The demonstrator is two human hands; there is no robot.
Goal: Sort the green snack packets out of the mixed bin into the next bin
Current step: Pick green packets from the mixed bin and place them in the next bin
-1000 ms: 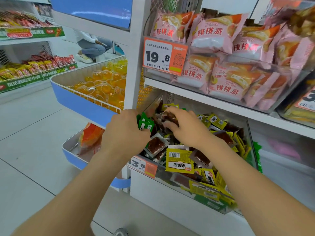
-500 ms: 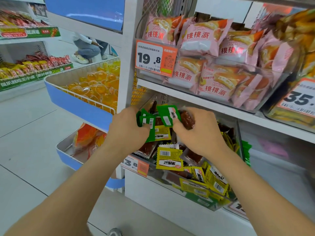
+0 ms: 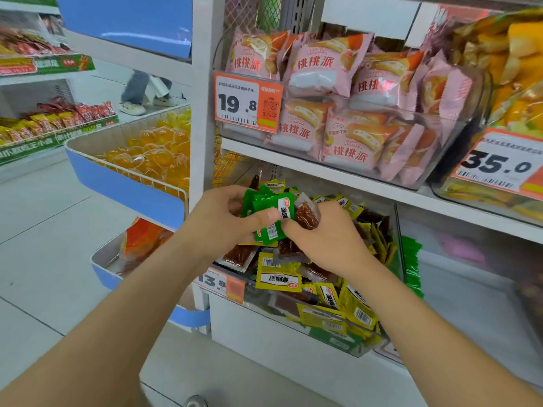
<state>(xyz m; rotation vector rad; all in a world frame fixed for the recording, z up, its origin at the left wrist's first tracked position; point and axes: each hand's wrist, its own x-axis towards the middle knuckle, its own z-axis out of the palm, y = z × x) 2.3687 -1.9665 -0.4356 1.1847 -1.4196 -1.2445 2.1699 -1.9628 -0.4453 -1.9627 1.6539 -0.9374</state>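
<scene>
My left hand (image 3: 223, 218) grips a small stack of green snack packets (image 3: 269, 211) above the clear mixed bin (image 3: 338, 339), thumb pressed on the top one. My right hand (image 3: 320, 242) touches the stack's right edge and holds a brown see-through packet (image 3: 307, 214) between its fingers. The mixed bin is full of yellow packets (image 3: 279, 279) and brown packets (image 3: 239, 255). To its right, past a clear divider, green packets (image 3: 411, 259) stand at the left side of the neighbouring bin (image 3: 470, 292).
Above hangs a shelf with a clear bin of pink pastry bags (image 3: 346, 113) and an orange 19.8 price tag (image 3: 248, 102). A white post (image 3: 204, 98) stands left of the bin, with wire baskets of orange jellies (image 3: 147, 154). A person's legs (image 3: 144, 89) are far back.
My right hand brought a green packet from the bin to the stack in my left hand; my left thumb now clamps it. Both hands rose slightly above the bin.
</scene>
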